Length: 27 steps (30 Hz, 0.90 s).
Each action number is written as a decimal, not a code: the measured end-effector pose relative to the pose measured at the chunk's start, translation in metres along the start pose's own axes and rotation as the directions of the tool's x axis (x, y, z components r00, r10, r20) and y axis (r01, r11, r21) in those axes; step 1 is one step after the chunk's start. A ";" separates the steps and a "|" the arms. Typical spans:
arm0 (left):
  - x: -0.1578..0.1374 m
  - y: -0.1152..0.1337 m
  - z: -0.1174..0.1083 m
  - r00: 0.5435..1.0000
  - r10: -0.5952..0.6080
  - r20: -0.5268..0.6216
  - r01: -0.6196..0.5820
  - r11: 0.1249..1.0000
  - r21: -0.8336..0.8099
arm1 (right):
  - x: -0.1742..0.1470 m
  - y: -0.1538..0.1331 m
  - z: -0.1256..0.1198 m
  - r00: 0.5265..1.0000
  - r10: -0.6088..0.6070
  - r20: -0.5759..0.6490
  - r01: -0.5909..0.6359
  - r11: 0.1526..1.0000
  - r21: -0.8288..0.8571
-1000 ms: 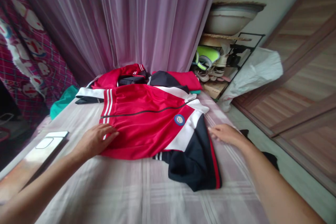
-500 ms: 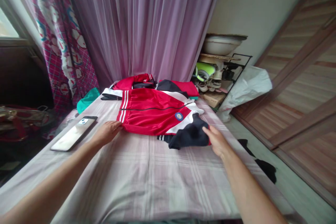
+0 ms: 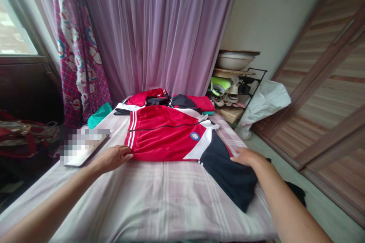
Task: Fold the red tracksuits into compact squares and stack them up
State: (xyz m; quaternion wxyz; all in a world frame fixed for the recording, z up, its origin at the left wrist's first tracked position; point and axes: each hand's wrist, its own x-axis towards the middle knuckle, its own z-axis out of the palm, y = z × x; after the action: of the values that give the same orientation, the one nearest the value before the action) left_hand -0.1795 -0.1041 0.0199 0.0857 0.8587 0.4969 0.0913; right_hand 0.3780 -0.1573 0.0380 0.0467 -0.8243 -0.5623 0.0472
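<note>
A red, white and navy zip-up track jacket [image 3: 159, 133] lies front up on the bed-like surface, its hem with white stripes toward the left and its collar toward the right. My left hand [image 3: 115, 158] is closed on the near corner of the hem. On the right, my right hand [image 3: 246, 156] pinches the upper edge of the navy sleeve [image 3: 228, 171], which slants down toward the near right. A round blue badge [image 3: 194, 136] shows on the jacket's chest. The other sleeve lies mostly hidden behind the jacket's body.
Folded red and navy clothes [image 3: 192, 102] lie at the back by a purple curtain [image 3: 159, 38]. A phone [image 3: 85, 152], partly pixelated, rests at left near a teal cloth [image 3: 99, 115]. At right stand a shoe rack [image 3: 232, 91], a white bag [image 3: 265, 102] and a wooden wardrobe [image 3: 322, 95].
The navy sleeve, bunched before, is now spread out toward the near right. My right hand has shifted a little right along with it. My left hand stays at the hem; the view has tilted slightly.
</note>
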 end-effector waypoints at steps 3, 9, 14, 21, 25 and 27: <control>0.012 -0.006 -0.005 0.980 -0.186 -0.066 0.189 0.981 0.042 | 0.015 -0.027 -0.009 0.996 0.077 0.054 -0.073 0.994 -0.078; 0.037 -0.011 -0.002 0.866 -0.488 -0.112 0.499 0.860 0.109 | 0.064 -0.077 -0.006 0.985 0.157 0.065 -0.156 0.988 -0.019; 0.047 -0.010 0.007 0.852 -0.504 -0.139 0.516 0.854 0.070 | 0.095 -0.087 0.021 0.986 0.167 0.032 -0.166 0.986 -0.020; 0.047 -0.008 0.016 0.832 -0.532 -0.156 0.527 0.846 -0.075 | 0.096 -0.053 0.044 0.958 0.274 -0.081 -0.272 0.962 0.039; 0.054 -0.009 0.022 0.835 -0.528 -0.154 0.515 0.849 -0.119 | 0.098 -0.042 0.047 0.964 0.264 -0.038 -0.263 0.965 0.021; 0.058 -0.014 0.022 0.821 -0.554 -0.136 0.538 0.831 -0.141 | 0.103 -0.043 0.045 0.966 0.254 -0.039 -0.254 0.967 0.013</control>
State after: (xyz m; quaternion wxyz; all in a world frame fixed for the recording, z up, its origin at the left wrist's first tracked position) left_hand -0.1573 -0.0478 -0.0008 0.1066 0.6639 0.7226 0.1604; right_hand 0.3695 -0.0447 -0.0040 0.0549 -0.8901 -0.4509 0.0383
